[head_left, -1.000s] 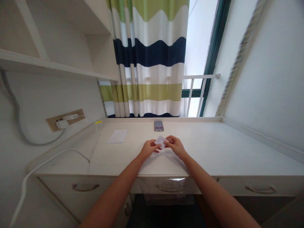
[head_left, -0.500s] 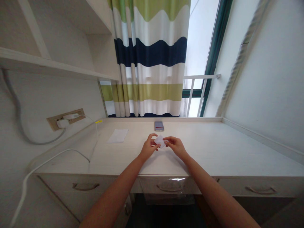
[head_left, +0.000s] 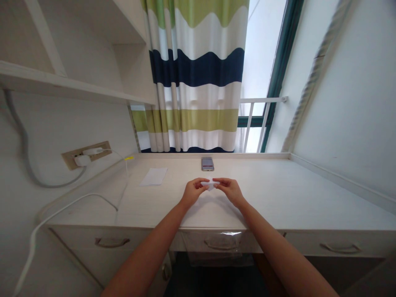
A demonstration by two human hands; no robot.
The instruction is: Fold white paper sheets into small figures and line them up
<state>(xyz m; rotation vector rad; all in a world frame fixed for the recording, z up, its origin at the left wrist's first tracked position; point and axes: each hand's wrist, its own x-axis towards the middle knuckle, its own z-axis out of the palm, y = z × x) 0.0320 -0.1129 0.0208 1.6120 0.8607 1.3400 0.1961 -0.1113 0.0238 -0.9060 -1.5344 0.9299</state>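
Between my two hands is a small piece of folded white paper (head_left: 210, 185), held a little above the desk. My left hand (head_left: 194, 190) pinches its left corner between thumb and fingers. On the opposite corner, my right hand (head_left: 228, 189) grips it the same way. A straight crease or edge runs across the paper from one hand to the other, and a pointed part hangs below it. Just beyond my hands a smartphone (head_left: 207, 164) lies on the desk.
White sheets of paper (head_left: 154, 176) lie left of my hands on the white desk (head_left: 297, 194). A white cable (head_left: 71, 203) crosses the left edge, below a wall socket (head_left: 86, 155) with plugs. Shelves (head_left: 74, 88) overhang the left side; a striped curtain (head_left: 198, 99) hangs behind.
The paper has gone from a flat diamond facing me to a shape tilted or folded along its middle. My left fingers have come down onto its left corner.
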